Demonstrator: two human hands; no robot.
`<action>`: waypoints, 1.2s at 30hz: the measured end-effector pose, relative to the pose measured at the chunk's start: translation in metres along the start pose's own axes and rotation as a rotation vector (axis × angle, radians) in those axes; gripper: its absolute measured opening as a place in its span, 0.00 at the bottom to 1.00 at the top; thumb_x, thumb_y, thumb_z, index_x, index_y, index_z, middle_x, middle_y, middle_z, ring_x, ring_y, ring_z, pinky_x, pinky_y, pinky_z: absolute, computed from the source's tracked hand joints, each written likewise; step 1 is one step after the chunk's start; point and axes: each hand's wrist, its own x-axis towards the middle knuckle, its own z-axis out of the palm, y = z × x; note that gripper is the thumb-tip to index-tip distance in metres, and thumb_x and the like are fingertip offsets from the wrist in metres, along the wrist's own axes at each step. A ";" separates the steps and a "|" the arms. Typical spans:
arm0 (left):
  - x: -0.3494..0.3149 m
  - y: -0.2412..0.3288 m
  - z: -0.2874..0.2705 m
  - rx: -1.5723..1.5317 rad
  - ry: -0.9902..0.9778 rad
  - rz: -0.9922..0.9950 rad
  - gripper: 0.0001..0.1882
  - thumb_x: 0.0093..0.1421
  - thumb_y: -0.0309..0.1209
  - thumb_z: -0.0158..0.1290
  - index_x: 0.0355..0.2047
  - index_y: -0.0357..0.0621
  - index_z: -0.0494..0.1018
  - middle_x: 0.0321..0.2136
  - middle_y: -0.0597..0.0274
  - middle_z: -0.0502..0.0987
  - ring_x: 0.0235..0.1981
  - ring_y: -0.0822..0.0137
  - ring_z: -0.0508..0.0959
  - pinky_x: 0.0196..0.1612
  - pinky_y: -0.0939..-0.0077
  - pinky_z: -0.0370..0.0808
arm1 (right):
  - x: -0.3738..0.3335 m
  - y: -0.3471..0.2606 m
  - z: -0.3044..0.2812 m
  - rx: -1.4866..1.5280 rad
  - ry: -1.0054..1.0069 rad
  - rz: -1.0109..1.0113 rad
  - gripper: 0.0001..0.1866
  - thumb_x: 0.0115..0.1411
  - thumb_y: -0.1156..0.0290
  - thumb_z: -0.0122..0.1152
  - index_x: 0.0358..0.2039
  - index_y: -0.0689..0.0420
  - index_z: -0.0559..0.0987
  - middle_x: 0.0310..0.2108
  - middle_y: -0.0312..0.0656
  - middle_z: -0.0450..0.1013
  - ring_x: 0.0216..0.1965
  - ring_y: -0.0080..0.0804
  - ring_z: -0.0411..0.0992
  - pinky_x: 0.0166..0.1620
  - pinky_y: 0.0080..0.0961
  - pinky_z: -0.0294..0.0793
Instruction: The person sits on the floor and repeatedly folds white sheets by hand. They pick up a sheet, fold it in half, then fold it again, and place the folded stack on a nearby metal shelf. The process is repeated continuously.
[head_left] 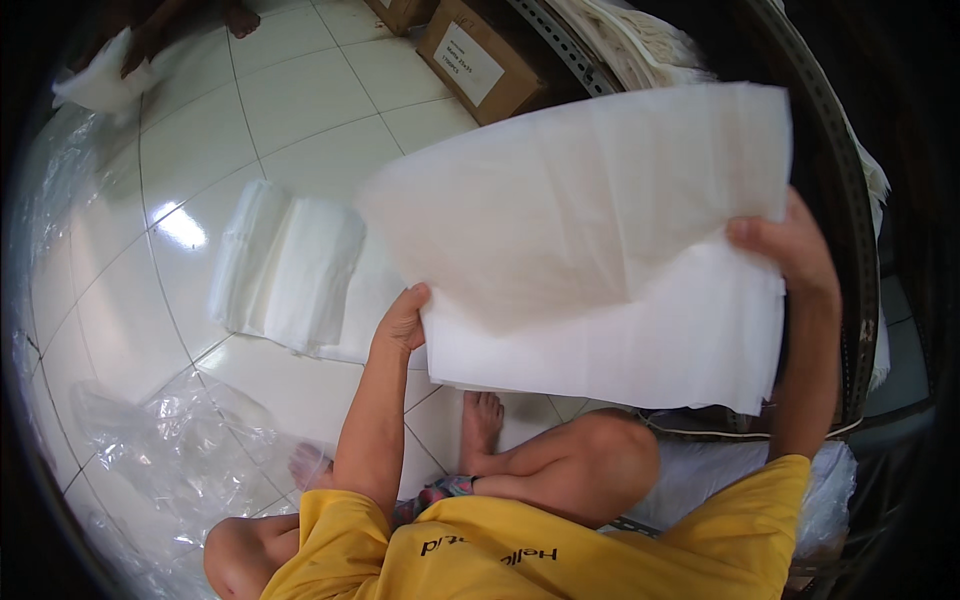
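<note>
Between my two hands hangs a wide stack of thin white sheets [600, 260], raised above my lap and creased across its middle. My left hand [405, 315] grips its left edge, thumb on top and the other fingers hidden behind. At the right edge my right hand [790, 245] pinches the sheets, its thumb pressed on the near face. Left of my left forearm, a pile of folded white sheets [290, 275] lies on the tiled floor, partly behind the held stack. Whether the sheets are paper or thin plastic, I cannot tell.
Crumpled clear plastic wrap [180, 450] lies on the floor at the left. A brown cardboard box [480, 60] stands at the back beside a metal shelf [850, 200] holding white bundles [640, 40]. Another person's hand [140, 50] touches a white bundle at the far left.
</note>
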 end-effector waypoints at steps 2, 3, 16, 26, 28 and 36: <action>-0.010 0.007 -0.010 -0.076 -0.058 0.003 0.44 0.48 0.44 0.70 0.59 0.34 0.63 0.52 0.50 0.74 0.53 0.56 0.75 0.56 0.64 0.74 | 0.009 0.051 0.001 0.046 0.046 0.070 0.36 0.44 0.67 0.71 0.55 0.66 0.72 0.47 0.45 0.75 0.46 0.31 0.73 0.53 0.27 0.70; -0.015 0.014 -0.007 0.039 0.029 -0.046 0.42 0.50 0.41 0.68 0.59 0.33 0.63 0.52 0.49 0.74 0.53 0.56 0.76 0.56 0.63 0.74 | 0.007 0.072 0.015 0.082 0.113 0.117 0.36 0.45 0.67 0.70 0.55 0.67 0.71 0.47 0.45 0.75 0.47 0.31 0.72 0.53 0.26 0.70; -0.012 0.016 -0.042 1.242 0.534 -0.474 0.26 0.56 0.35 0.59 0.50 0.29 0.72 0.42 0.50 0.78 0.42 0.61 0.78 0.43 0.68 0.76 | 0.009 0.471 0.244 0.753 -0.066 0.588 0.37 0.51 0.73 0.63 0.62 0.65 0.62 0.51 0.49 0.71 0.48 0.41 0.74 0.51 0.32 0.75; -0.001 -0.006 -0.014 1.395 0.598 -0.407 0.21 0.59 0.37 0.56 0.46 0.31 0.75 0.36 0.54 0.80 0.36 0.63 0.79 0.42 0.67 0.75 | 0.000 0.436 0.231 0.853 0.095 0.462 0.33 0.53 0.75 0.62 0.60 0.64 0.64 0.50 0.48 0.71 0.47 0.37 0.72 0.52 0.31 0.73; -0.002 -0.005 0.026 1.340 0.537 -0.243 0.18 0.61 0.36 0.54 0.45 0.33 0.76 0.34 0.57 0.80 0.33 0.66 0.78 0.40 0.71 0.75 | -0.015 0.399 0.211 0.834 0.271 0.421 0.31 0.54 0.77 0.61 0.59 0.64 0.65 0.49 0.47 0.71 0.48 0.35 0.72 0.52 0.30 0.72; -0.002 -0.011 0.070 1.186 0.451 0.206 0.25 0.58 0.28 0.58 0.55 0.36 0.68 0.46 0.57 0.75 0.46 0.66 0.74 0.51 0.70 0.71 | -0.057 0.382 0.207 0.710 0.497 -0.066 0.43 0.52 0.79 0.64 0.66 0.63 0.54 0.58 0.49 0.63 0.57 0.36 0.66 0.58 0.33 0.68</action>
